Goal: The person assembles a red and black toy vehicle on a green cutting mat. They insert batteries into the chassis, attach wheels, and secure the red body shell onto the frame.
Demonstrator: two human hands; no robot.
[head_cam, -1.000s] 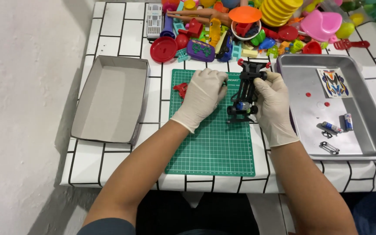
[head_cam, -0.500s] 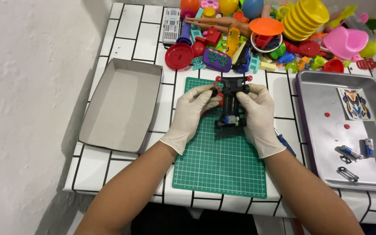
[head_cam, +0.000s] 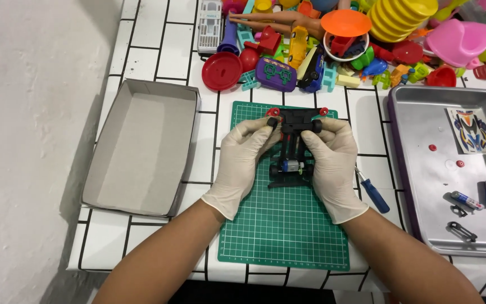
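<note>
Left of the green cutting mat (head_cam: 285,236) sits an empty grey box (head_cam: 142,149). Over the mat, gloved left hand (head_cam: 243,163) and right hand (head_cam: 333,166) both grip the black toy car chassis (head_cam: 293,147) — fingers clamped on its front end. Right of the mat: blue screwdriver (head_cam: 373,194), then a metal tray (head_cam: 423,169) of small parts — toy pile (head_cam: 338,39) behind the mat.

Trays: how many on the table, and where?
2. A grey cardboard tray sits left of the green cutting mat; a metal tray sits to its right, partly cut off by the frame edge.
</note>
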